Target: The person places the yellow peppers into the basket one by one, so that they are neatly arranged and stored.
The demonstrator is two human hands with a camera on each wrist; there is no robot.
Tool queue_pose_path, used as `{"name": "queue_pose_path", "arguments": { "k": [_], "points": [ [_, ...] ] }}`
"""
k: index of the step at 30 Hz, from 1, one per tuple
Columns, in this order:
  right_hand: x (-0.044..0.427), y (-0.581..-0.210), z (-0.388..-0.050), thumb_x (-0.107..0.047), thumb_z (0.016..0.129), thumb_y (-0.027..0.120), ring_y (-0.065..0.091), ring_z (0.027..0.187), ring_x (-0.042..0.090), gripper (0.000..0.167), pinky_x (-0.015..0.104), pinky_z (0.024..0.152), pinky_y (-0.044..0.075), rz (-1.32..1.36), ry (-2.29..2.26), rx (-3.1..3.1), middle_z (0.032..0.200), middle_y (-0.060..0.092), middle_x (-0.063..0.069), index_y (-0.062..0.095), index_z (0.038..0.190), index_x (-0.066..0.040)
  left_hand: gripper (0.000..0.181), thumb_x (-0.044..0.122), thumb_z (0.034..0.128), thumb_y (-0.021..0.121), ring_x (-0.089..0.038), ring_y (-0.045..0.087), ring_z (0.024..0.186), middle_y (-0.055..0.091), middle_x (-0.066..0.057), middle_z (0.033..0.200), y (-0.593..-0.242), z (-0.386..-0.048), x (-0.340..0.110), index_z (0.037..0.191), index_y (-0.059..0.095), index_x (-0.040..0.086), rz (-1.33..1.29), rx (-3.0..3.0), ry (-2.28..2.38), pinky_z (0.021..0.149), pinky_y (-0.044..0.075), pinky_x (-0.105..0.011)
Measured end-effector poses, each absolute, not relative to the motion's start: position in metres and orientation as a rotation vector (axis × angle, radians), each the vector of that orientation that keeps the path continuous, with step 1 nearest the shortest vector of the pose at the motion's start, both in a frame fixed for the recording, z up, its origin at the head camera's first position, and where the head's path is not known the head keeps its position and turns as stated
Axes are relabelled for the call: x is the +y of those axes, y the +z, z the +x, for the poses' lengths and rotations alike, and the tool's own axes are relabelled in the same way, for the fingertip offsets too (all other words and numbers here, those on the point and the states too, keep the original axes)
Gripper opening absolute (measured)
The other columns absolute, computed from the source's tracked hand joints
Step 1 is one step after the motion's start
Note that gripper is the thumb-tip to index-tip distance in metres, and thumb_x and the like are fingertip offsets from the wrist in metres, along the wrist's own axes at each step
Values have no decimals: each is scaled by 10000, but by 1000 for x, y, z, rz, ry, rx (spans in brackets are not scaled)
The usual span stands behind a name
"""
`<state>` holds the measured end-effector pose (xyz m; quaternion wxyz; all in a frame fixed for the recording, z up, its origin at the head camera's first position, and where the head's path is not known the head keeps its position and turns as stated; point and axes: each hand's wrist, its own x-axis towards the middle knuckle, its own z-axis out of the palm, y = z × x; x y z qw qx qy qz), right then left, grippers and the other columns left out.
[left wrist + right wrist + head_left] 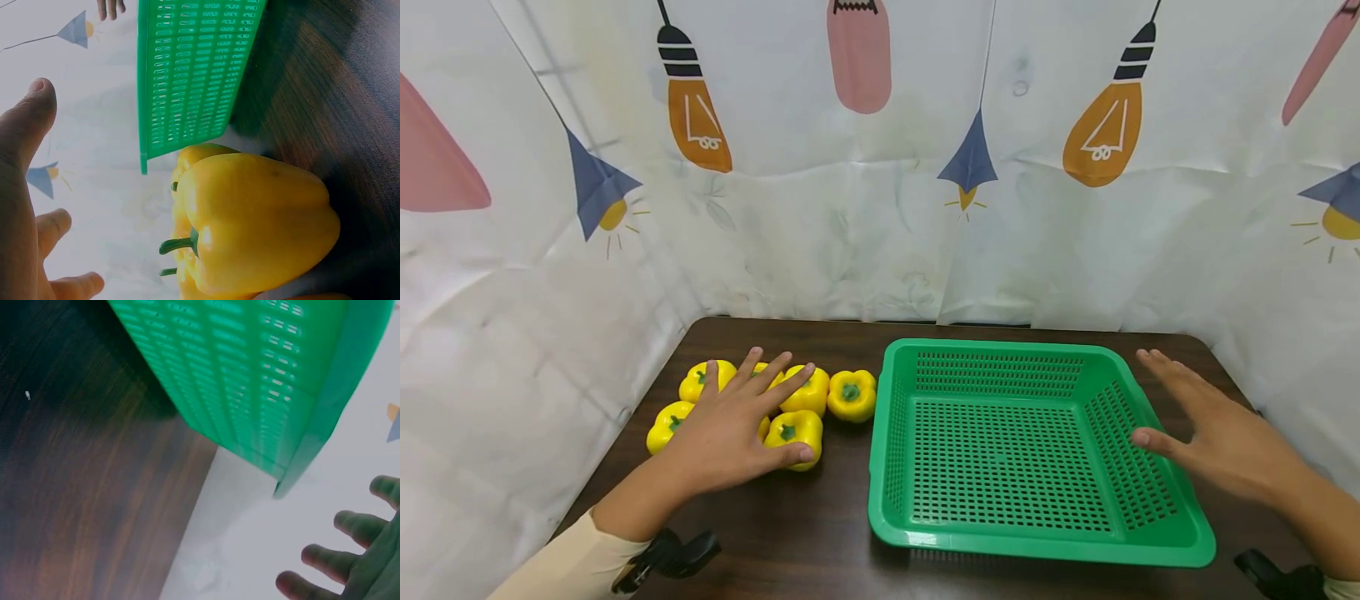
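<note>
Several yellow bell peppers (pixel 852 396) with green stems stand grouped on the left of the table. My left hand (pixel 737 433) hovers over that group with its fingers spread, hiding part of it. In the left wrist view the nearest bell pepper (pixel 262 219) sits apart from the thumb and fingers. A green perforated plastic basket (pixel 886 450) stands to the right of the peppers, with nothing inside. Beside its right rim my right hand (pixel 1232 442) is held up, fingers extended and holding nothing. The right wrist view shows those fingertips apart from the basket wall (pixel 250 381).
Dark wood-grain table (pixel 820 533) under everything. A white curtain (pixel 865 242) printed with lamps and bulbs hangs behind and at the sides. Black straps with mounts (pixel 673 554) sit at both wrists.
</note>
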<state>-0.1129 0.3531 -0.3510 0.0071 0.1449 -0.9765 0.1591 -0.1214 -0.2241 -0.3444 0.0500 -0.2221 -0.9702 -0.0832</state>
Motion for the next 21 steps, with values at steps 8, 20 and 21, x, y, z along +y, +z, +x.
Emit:
{"name": "queue_pose_path", "arguments": {
  "k": [8,20,21],
  "points": [
    [362,-360,-112,-387,976,714,418,1219,698,976,777,749,429,395,689,-3086,1600,223,357,24,1663,-319,948,745,845,662,-457,122,1525,276,-96,1664,-347,-122,-227,1626,297,350,-670,-2968,-285,1084,-40,-811],
    [373,-375,-110,-275,971,744,452,1235,621,862,753,763,449,421,931,-3013,1575,340,277,212,1650,-266,945,733,846,672,-443,130,1528,287,-97,1660,-349,-122,-229,1626,295,355,-664,-2964,-317,1102,-41,-792],
    [374,-377,-110,-257,969,747,445,1264,580,848,754,787,448,437,955,-2996,1582,348,236,234,1644,-267,943,732,847,673,-443,131,1528,292,-99,1658,-350,-122,-229,1625,299,352,-663,-2963,-318,1102,-40,-793]
  ]
}}
